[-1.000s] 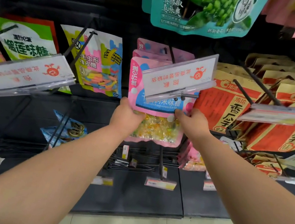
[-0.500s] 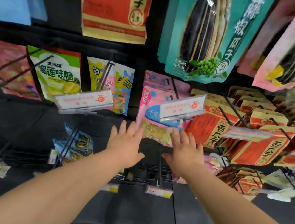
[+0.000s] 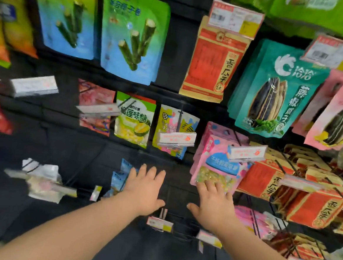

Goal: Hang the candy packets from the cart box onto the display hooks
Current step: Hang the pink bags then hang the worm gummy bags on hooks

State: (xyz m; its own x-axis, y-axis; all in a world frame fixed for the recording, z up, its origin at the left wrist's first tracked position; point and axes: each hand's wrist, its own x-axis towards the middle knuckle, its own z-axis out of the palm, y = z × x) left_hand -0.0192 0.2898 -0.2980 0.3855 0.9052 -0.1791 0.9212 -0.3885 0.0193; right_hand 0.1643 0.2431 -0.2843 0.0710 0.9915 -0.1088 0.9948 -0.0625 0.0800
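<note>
A pink and blue candy packet [image 3: 220,161] hangs at the front of a stack on a display hook, behind a white price tag holder [image 3: 246,153]. My right hand [image 3: 213,203] is spread flat just below it, fingertips near its bottom edge, holding nothing. My left hand [image 3: 144,188] is spread flat to the left, in front of the black panel, holding nothing. The cart box is out of view.
A green durian candy packet [image 3: 133,120] and a yellow-pink candy packet [image 3: 173,128] hang to the left. Red sunflower seed packets [image 3: 314,200] crowd hooks on the right. A teal seed packet [image 3: 276,91] and blue-green packets [image 3: 134,36] hang above. Lower hooks [image 3: 160,221] jut out under my hands.
Both hands let go of the pink packet, which now hangs on the hook, and pulled back with fingers spread. The view has tilted up, showing the upper rows.
</note>
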